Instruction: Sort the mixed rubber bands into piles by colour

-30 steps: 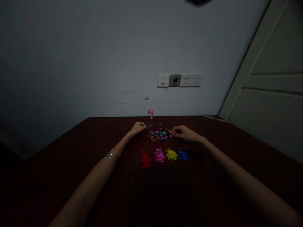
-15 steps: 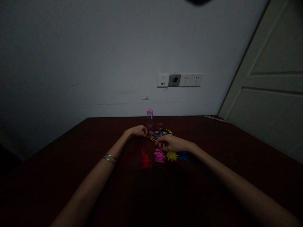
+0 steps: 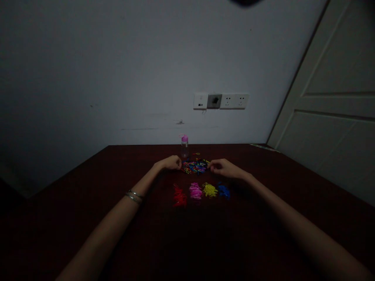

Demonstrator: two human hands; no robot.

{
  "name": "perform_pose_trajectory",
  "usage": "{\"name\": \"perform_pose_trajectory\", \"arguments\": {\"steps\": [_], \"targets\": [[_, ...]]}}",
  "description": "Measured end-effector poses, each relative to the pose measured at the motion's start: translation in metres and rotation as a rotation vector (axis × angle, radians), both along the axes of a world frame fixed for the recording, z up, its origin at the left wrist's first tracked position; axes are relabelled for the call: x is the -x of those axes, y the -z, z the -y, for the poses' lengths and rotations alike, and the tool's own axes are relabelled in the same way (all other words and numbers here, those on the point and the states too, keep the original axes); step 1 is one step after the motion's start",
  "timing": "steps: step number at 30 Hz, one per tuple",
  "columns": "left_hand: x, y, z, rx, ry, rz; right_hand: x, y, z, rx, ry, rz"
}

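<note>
I am watching a clear bottle [image 3: 184,149] standing upright just above the centre of the frame, near the far edge of the desk [image 3: 175,242]. A pink cap [image 3: 184,138] is covering its top, and through the dim light I cannot tell whether anything is lying inside.

Just below the bottle, around the middle of the frame, a mixed pile [image 3: 195,167] of small coloured loops is spreading over the desk. One stray loop [image 3: 197,153] is lying just above it, right of the bottle.

I am seeing the left hand [image 3: 171,162] resting at the pile's left edge, its fingers curling inward right beside the nearest loops; I cannot tell whether they are gripping one. The right hand [image 3: 224,168] is sitting at the pile's right edge, fingers bending and tips meeting the outermost loops; whether they are pinching anything I cannot tell either. So the mixed pile is lying between the two sets of fingers.

Below it, four sorted piles are forming a row: the red pile [image 3: 179,196] leftmost, then the pink pile [image 3: 195,191], the yellow pile [image 3: 210,190] and the blue pile [image 3: 224,191], which is lying below the right hand. A bracelet [image 3: 134,196] is circling the left wrist, left of the row.
</note>
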State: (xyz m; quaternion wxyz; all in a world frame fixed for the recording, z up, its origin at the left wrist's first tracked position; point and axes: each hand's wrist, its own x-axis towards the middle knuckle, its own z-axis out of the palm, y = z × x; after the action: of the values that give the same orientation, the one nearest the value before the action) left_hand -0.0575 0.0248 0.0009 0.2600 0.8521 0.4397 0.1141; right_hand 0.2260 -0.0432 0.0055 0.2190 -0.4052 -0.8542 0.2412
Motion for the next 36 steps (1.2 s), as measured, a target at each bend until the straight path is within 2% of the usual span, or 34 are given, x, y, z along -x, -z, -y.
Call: {"name": "perform_pose_trajectory", "arguments": {"steps": [5, 9, 13, 16, 19, 21, 23, 26, 29, 32, 36], "targets": [[0.005, -0.02, 0.013, 0.014, 0.039, -0.01, -0.014, 0.006, -0.014, -0.062, 0.082, -0.028], [0.008, -0.033, 0.026, 0.172, 0.114, -0.091, -0.016, 0.012, -0.017, -0.14, 0.168, -0.015], [0.01, -0.032, 0.037, 0.429, 0.193, -0.189, -0.012, 0.016, -0.017, -0.262, 0.217, 0.01], [0.013, -0.028, 0.039, 0.536, 0.192, -0.243, -0.007, 0.015, -0.014, -0.29, 0.216, 0.05], [0.018, -0.024, 0.03, 0.592, 0.16, -0.23, 0.0, 0.013, -0.01, -0.302, 0.213, 0.086], [0.024, -0.018, 0.019, 0.543, 0.103, -0.14, 0.005, 0.012, -0.006, -0.302, 0.209, 0.108], [0.029, -0.009, 0.006, 0.414, 0.014, 0.009, 0.011, 0.013, -0.003, -0.287, 0.206, 0.139], [0.032, 0.009, -0.011, 0.213, -0.187, 0.236, 0.019, 0.017, 0.0, -0.263, 0.217, 0.194], [0.028, 0.022, -0.021, 0.1, -0.383, 0.411, 0.026, 0.024, 0.002, -0.276, 0.256, 0.246], [0.02, 0.025, -0.025, -0.022, -0.509, 0.542, 0.03, 0.03, 0.002, -0.299, 0.281, 0.273], [0.012, 0.024, -0.029, -0.122, -0.566, 0.604, 0.032, 0.032, 0.003, -0.339, 0.317, 0.26]]}}
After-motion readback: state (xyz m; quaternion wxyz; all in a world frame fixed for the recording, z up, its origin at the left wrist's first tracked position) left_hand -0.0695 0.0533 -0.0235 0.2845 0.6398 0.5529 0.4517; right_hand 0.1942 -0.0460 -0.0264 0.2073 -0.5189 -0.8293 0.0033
